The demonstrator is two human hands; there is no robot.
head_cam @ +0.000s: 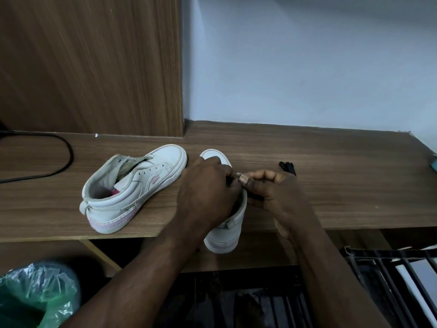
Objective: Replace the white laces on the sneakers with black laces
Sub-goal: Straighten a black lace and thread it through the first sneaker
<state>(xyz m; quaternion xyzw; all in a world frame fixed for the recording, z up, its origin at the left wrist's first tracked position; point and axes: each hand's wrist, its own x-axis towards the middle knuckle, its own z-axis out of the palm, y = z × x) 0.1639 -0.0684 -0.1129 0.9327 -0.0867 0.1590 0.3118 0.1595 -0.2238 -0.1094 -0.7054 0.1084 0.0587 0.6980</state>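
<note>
Both hands are meeting over a white sneaker [225, 235] that is standing on the tabletop [331, 185], its toe pointing away from the person and its heel hanging out over the front edge. The left hand [208, 185] is coming in from the lower left and is lying across the top of this sneaker. Its fingers are curling down over the lacing part and gripping the shoe, so most of the upper is hidden. The right hand [272, 190] is reaching in from the lower right with the wrist low. Its thumb and forefinger are pressing together on a small lace end [238, 174], while the other fingers are folding loosely behind. This end is very small and half covered, so I cannot tell its colour for sure. The fingertips of the two hands are almost touching at this place.

The other sneaker [132, 188] is lying just to the left, wholly on the tabletop, with its tongue standing open. A bundle of black laces [287, 167] is resting on the tabletop just behind the right hand. A black cable [63, 159] is curving at the far left, and a green plastic bag [35, 297] is showing below the tabletop.
</note>
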